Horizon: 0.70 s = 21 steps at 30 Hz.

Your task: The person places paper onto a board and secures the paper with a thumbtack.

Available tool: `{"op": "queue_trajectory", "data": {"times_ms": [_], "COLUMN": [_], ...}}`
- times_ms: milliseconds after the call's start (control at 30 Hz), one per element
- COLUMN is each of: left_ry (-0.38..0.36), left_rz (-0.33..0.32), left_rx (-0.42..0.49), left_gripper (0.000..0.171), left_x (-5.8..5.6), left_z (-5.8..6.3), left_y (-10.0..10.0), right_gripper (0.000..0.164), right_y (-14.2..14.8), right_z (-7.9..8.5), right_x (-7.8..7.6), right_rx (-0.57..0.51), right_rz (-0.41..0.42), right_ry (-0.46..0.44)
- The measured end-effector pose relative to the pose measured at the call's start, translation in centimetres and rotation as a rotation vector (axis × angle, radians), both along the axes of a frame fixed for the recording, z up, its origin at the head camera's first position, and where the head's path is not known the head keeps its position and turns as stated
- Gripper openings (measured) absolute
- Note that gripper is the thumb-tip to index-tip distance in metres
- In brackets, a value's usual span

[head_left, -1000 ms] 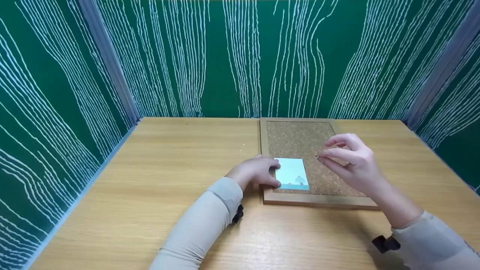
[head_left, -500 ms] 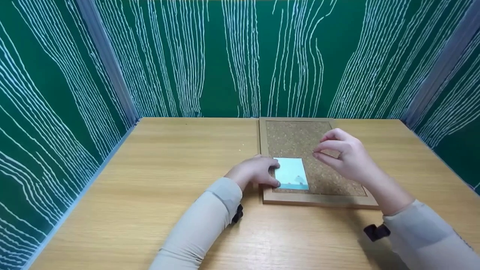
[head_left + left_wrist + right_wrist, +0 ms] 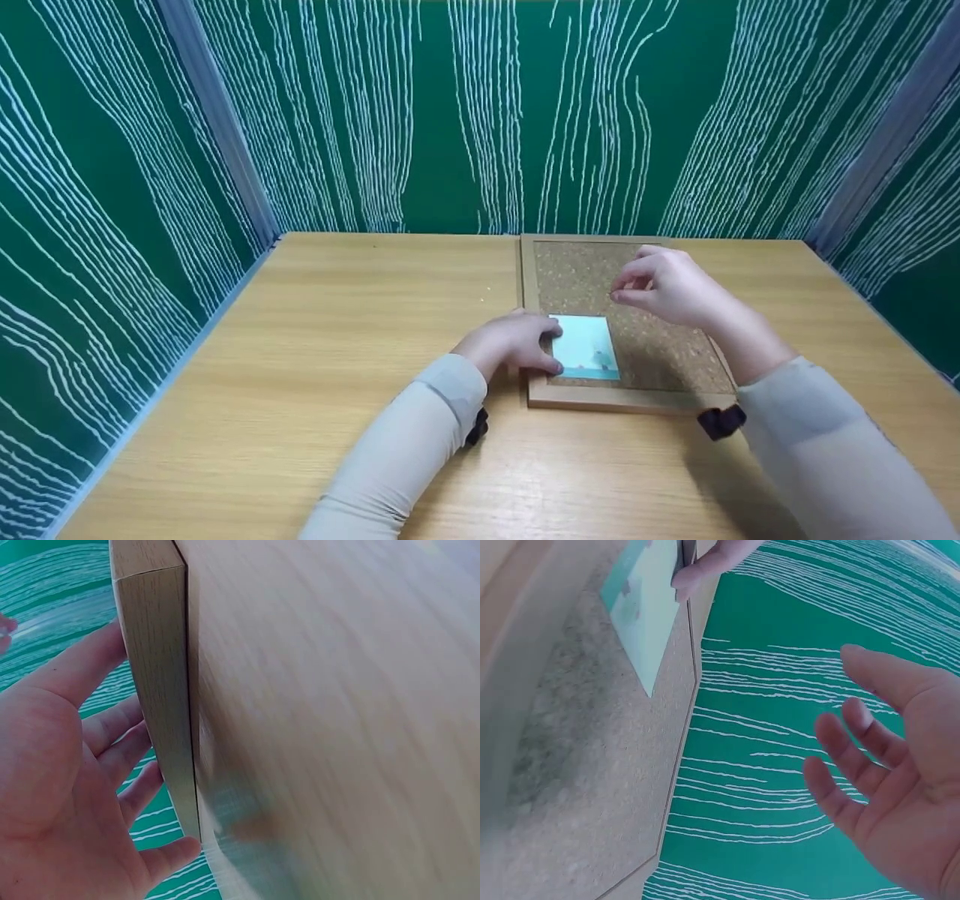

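A pale turquoise sheet of note paper [image 3: 585, 345] with a small printed tree lies on the near left part of a wood-framed corkboard [image 3: 574, 274]. My left hand [image 3: 517, 341] rests over the board's left edge, its thumb and a fingertip pressing the sheet's left side. In the left wrist view its fingers [image 3: 135, 791] reach out fairly straight beside the wooden frame. My right hand [image 3: 664, 285] hovers above the cork, beyond the sheet's right side, thumb and forefinger brought together on a tiny pin-like object. That object is hidden now; the right wrist view shows the other fingers [image 3: 832, 791] loosely bent.
The corkboard lies on a light wooden table [image 3: 337, 322]. Two tiny pale specks [image 3: 485, 294] are on the tabletop left of the board. Green walls [image 3: 435, 135] with white wavy lines enclose the back and sides.
My right hand has moved left and away from me over the board, and the tiny object at its fingertips has gone out of sight. The left hand and the sheet have stayed put.
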<state>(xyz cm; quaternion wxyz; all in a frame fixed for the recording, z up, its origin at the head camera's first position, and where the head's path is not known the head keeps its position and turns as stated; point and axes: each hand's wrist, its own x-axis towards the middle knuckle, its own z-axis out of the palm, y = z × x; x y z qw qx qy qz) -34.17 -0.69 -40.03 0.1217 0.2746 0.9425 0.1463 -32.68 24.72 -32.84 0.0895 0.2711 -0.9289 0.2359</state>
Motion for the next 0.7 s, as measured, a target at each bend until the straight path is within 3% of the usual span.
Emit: {"op": "queue_trajectory", "data": {"times_ms": [300, 700], "left_ry": [0.024, 0.002], "left_rz": [-0.033, -0.017], "left_rx": [-0.009, 0.003], "left_gripper": [0.063, 0.064], "left_x": [-0.1, 0.0], "left_z": [0.2, 0.3], "left_y": [0.0, 0.0], "right_gripper": [0.006, 0.006], "right_y": [-0.6, -2.2], "right_z": [-0.2, -1.4], "right_x": [-3.1, -4.8], "right_rx": [0.094, 0.277], "right_rz": [0.024, -0.023], "right_ry": [-0.071, -0.334]}}
